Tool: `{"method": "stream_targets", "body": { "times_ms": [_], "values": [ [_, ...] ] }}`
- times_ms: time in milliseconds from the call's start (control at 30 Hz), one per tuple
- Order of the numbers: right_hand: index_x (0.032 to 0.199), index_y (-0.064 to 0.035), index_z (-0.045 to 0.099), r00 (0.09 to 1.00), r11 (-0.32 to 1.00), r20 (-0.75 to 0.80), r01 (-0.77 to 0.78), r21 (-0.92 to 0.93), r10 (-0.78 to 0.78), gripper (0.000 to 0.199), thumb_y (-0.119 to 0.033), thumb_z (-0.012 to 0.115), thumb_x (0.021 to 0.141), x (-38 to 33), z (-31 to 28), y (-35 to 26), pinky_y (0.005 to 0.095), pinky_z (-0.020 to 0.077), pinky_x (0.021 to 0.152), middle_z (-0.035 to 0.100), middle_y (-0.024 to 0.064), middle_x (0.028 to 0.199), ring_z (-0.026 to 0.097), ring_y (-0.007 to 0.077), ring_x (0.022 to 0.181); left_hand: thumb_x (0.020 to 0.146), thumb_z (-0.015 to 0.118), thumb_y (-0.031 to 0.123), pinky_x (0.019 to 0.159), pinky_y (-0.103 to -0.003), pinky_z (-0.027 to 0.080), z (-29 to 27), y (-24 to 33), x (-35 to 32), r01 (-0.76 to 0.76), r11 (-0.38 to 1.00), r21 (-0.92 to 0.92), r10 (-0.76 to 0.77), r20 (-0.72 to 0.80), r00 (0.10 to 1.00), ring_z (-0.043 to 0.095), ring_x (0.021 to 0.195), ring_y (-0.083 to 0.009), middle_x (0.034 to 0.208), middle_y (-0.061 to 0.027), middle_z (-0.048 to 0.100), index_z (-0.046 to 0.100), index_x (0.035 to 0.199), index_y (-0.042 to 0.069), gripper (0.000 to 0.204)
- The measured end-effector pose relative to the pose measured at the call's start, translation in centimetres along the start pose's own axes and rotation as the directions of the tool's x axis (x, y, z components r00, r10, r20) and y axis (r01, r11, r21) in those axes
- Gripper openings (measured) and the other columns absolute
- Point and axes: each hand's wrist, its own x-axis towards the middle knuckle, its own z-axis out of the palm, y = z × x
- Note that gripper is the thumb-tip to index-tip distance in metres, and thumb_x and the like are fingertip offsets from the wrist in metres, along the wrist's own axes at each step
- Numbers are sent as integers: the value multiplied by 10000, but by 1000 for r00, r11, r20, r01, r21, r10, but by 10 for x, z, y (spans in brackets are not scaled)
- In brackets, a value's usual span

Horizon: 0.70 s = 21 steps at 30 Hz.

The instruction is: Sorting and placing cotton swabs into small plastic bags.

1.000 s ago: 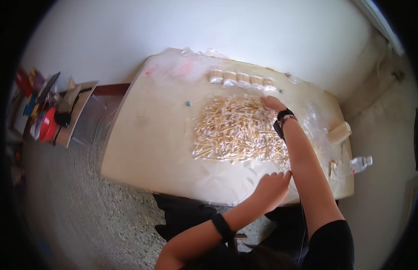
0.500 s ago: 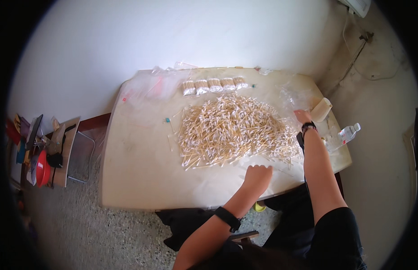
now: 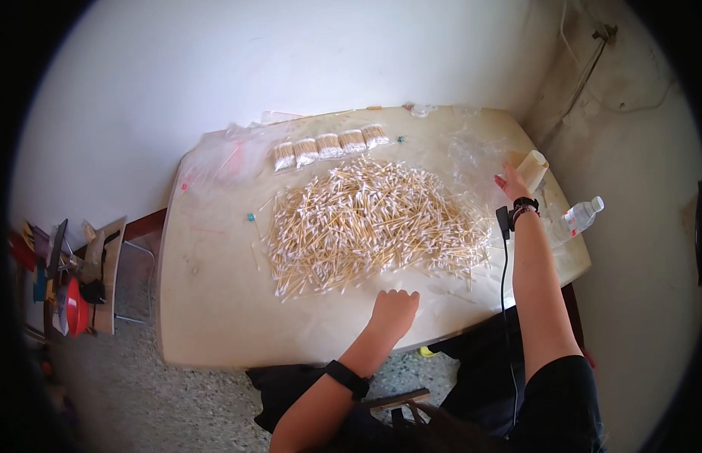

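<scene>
Red catches my eye first, a rounded red thing (image 3: 73, 315) on a cluttered stand at the far left, well apart from the work. Next comes the pale table (image 3: 215, 325), with loose clear plastic bags (image 3: 215, 155) lying at its far left corner. Just right of them sits a row of small filled packets (image 3: 330, 146). In front of that row, the big pile of cotton swabs (image 3: 366, 223) spreads over the middle of the tabletop (wooden sticks, white tips, no order to them).

My left hand (image 3: 394, 308) rests on the table just at the pile's near edge. Its fingers are curled under, knuckles up, and I cannot tell whether anything is pinched beneath them. Further right, my right hand (image 3: 512, 183) is stretched out past the pile's right edge, and its fingers touch a beige cardboard roll (image 3: 530, 164) near the table's right side. From this angle I cannot tell whether they have closed around it. A clear water bottle (image 3: 577, 219) lies just beyond, at the table's edge.

I judge this a pause in sorting, one hand parked and the other fetching. The next move calls for a firm hold on the roll, brought back without dragging the forearm through the swabs.
</scene>
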Motion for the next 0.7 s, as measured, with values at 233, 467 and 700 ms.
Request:
{"method": "stream_targets", "body": {
  "times_ms": [233, 467, 700],
  "values": [
    [1163, -126, 489, 999, 982, 39, 22, 187, -29, 421, -309, 640, 815, 12, -11, 7, 370, 475, 786, 457, 25, 1189, 551, 273, 913, 816, 548, 175, 605, -402, 455, 4, 1, 6, -18, 1000, -23, 18, -8, 1000, 598, 696, -275, 739, -82, 585, 540, 867, 82, 106],
    [1044, -51, 611, 981, 979, 7, 194, 71, -194, 252, -168, 643, 824, 27, -19, 2, 255, 481, 746, 618, 45, 956, 589, 163, 829, 801, 562, 150, 623, -399, 449, 5, 1, 5, -33, 999, -14, 32, -48, 998, 586, 708, -261, 749, -74, 572, 537, 874, 84, 102],
    [1015, -50, 666, 706, 597, 163, 680, -425, -689, 296, -186, 716, 758, -6, -27, -53, 217, 464, 685, 681, 29, 874, 606, 99, 745, 803, 555, 155, 620, -406, 454, 1, 7, 10, -48, 998, -32, 46, -53, 998, 595, 710, -267, 751, -84, 586, 548, 869, 80, 100]
  ]
}}
